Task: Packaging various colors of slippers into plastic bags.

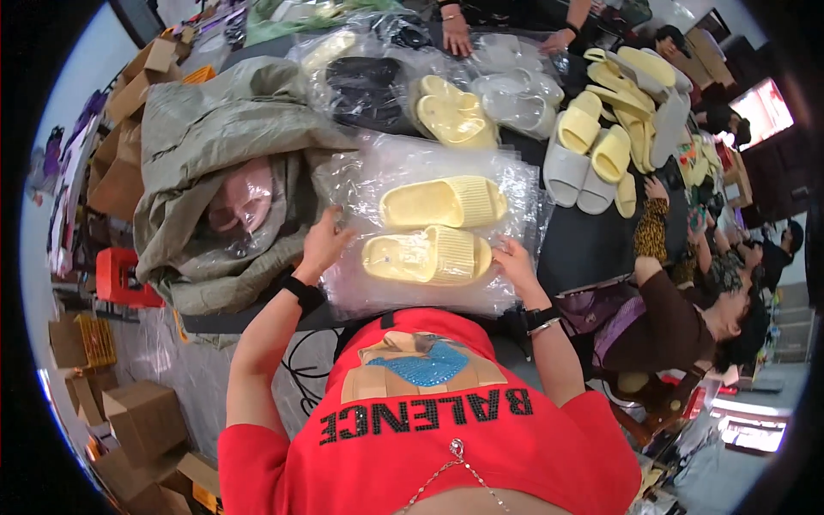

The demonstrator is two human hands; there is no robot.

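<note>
Yellow slides point(433, 230): matt foam-like, ribbed straps. Bag point(360, 184) beneath: clear glossy crinkled plastic. Sack point(206, 129) at 10 o'clock: dull olive woven cloth. Worktop point(584, 245): dark, matt.

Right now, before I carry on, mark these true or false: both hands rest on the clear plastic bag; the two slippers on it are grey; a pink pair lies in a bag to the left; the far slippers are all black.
1. Both hands rest on the clear plastic bag. True: the left hand presses its left edge, the right hand its right edge.
2. The two ribbed foam slippers on it are grey. False: they are pale yellow.
3. A pink pair lies bagged to the left. True, against the grey-green sack.
4. The loose slippers at the far right are all black. False: they are yellow and light grey.
</note>
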